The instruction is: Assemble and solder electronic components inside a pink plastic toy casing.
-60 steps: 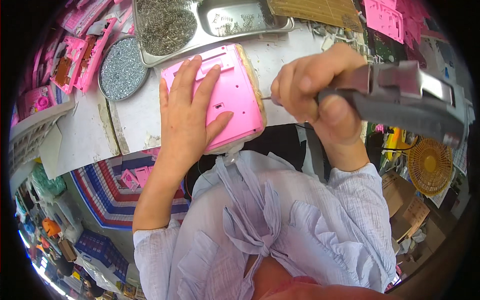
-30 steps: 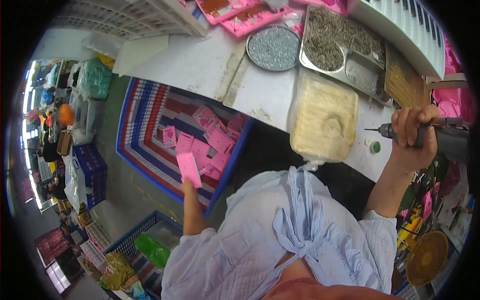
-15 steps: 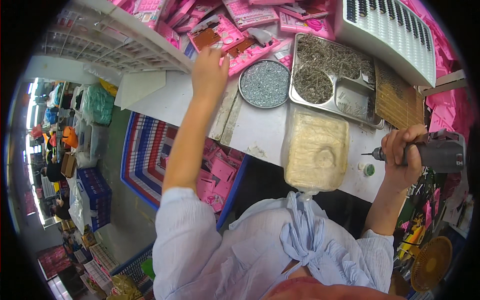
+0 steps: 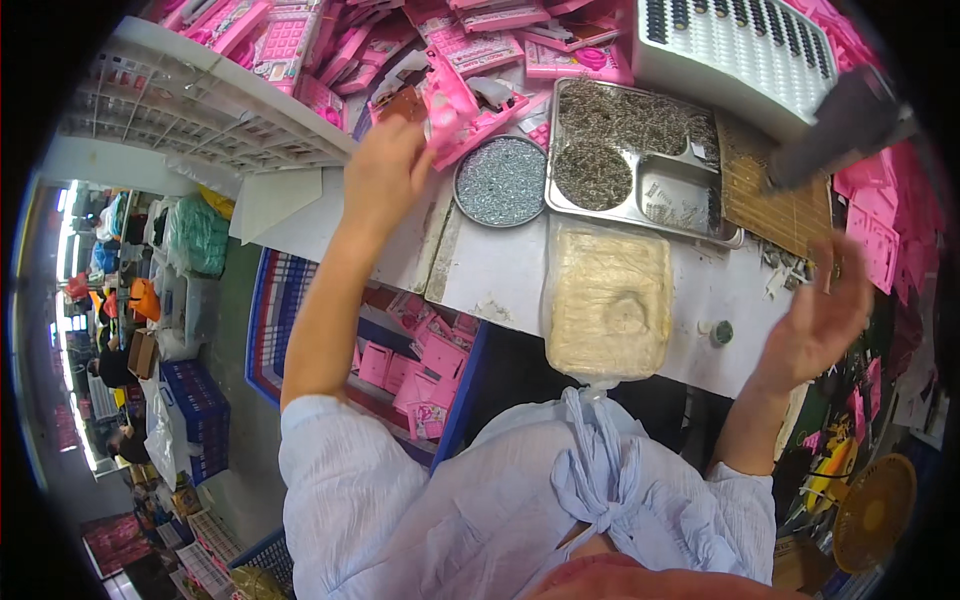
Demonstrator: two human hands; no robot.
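Observation:
My left hand is closed on a pink plastic case part at the upper left of the bench, tilted up, with a brown board beside the fingers. My right hand is at the right, slightly blurred, fingers apart and holding nothing. Above it and apart from it, a dark electric screwdriver hangs in the air, smeared by motion. A round dish of small silvery pieces stands right of my left hand. Next to it is a metal tray with heaps of small screws or springs, too small to tell.
Pink cases pile up at the back. A white dimpled rack stands at the back right, beside a brown perforated board. A plastic-wrapped cream block sits at the front edge. Below left is a blue-rimmed crate of pink parts.
My right hand has let go of the screwdriver, which has risen up and away. My left hand has tilted the pink part up. The whole view has shifted slightly.

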